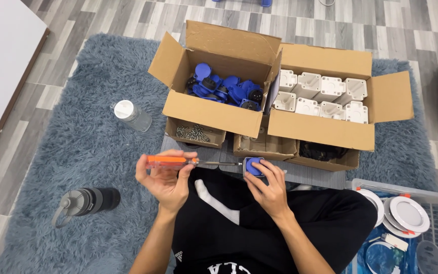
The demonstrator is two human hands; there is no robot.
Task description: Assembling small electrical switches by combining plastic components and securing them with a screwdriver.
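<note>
My left hand (166,178) grips a screwdriver with an orange handle (167,161), held level, its metal shaft pointing right. The tip meets a small blue socket part (254,166) that my right hand (268,186) holds from below and behind. Both hands hover over my lap in black clothing, just in front of a row of cardboard boxes.
An open box of blue socket parts (224,90) and an open box of white housings (322,94) stand ahead. Below them are small trays with screws (192,133) and black pieces (320,150). Two bottles (134,115) (88,201) lie on the blue rug. A clear bin (434,210) with round white lamps sits at right.
</note>
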